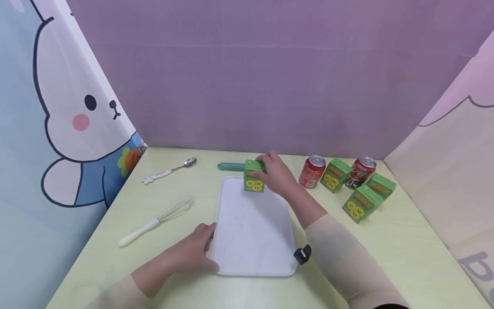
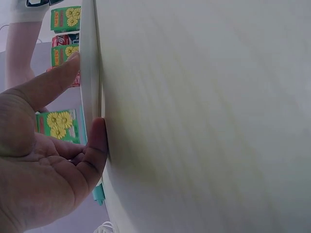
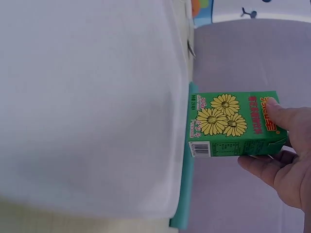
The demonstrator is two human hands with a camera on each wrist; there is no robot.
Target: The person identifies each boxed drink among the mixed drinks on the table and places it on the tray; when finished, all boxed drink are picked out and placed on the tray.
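My right hand point(image 1: 275, 176) grips a green drink carton point(image 1: 254, 180) with yellow flowers by its upper part. In the right wrist view the carton point(image 3: 233, 121) is held upright, its base close over the far end of the tray. A white rectangular tray point(image 1: 251, 240) lies lengthwise in front of me. Beside its near left corner is my left hand point(image 1: 193, 251), thumb and fingers spread apart along the edge. The left wrist view shows those fingertips point(image 2: 98, 133) resting against the tray's side wall point(image 2: 90, 73).
Behind the tray lies a teal rod-like tool point(image 1: 230, 166), partly hidden. To the left are a whisk point(image 1: 154, 223) and a spoon point(image 1: 170, 171). On the right stand a red can point(image 1: 311, 172), a darker can point(image 1: 360, 171) and three green cartons point(image 1: 362, 204). A purple backdrop point(image 1: 270, 86) closes the far side.
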